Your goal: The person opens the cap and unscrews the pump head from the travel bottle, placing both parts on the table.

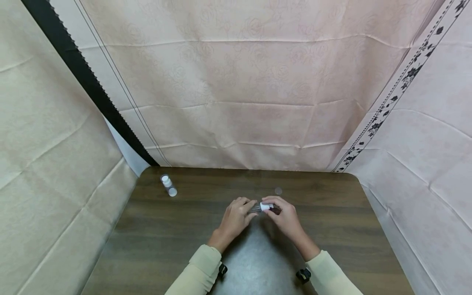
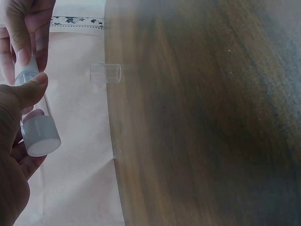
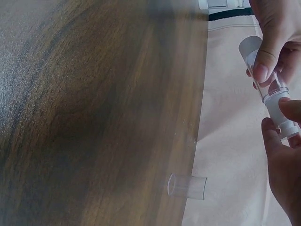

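Both hands hold one small clear bottle (image 1: 255, 208) with a white pump top (image 1: 264, 206) and a white base (image 2: 41, 135). My left hand (image 1: 235, 218) grips its clear body, thumb along the side, as the left wrist view shows. The right hand (image 1: 287, 219) pinches the white top (image 3: 277, 110) between thumb and fingers. The bottle is tilted and held above the table. Just beyond the right hand, a clear cylindrical cap (image 1: 278, 191) stands on the table; it also appears in the right wrist view as a clear cap (image 3: 187, 186).
A second small bottle (image 1: 168, 185) with white ends is near the table's far left corner. The wooden table (image 1: 166, 229) has rounded far corners. Pale cloth (image 1: 239, 123) hangs behind it and along both sides.
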The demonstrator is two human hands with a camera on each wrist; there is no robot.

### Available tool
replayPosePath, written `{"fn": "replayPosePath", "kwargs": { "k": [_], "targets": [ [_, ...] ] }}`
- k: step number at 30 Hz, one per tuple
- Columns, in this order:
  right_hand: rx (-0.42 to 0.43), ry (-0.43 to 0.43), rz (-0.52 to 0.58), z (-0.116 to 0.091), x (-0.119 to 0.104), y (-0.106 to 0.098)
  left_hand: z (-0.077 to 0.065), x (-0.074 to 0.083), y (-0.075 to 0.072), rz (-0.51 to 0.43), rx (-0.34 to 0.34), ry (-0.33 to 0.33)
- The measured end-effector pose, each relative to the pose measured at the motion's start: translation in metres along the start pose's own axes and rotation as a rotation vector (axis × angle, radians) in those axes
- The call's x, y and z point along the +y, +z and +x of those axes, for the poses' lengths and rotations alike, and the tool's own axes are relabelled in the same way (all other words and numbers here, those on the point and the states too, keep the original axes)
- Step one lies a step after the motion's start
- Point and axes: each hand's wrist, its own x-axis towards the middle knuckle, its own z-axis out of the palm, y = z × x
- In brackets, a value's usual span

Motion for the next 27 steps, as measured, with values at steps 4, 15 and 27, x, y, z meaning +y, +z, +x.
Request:
{"fn": "replayPosePath", "kwargs": {
  "k": [4, 15, 27],
  "targets": [
    [0.009, -0.013, 0.021, -0.001, -0.001, -0.001, 0.001, 0.0, 0.0, 0.007, 0.008, 0.007],
    [0.077, 0.003, 0.136, 0.001, 0.001, -0.007, 0.001, -0.001, 0.002, 0.033, 0.031, 0.023],
    [-0.038, 0.31, -0.009, 0.011, -0.005, -0.012, 0.002, 0.0, 0.004, 0.091, 0.063, 0.086]
  ]
}}
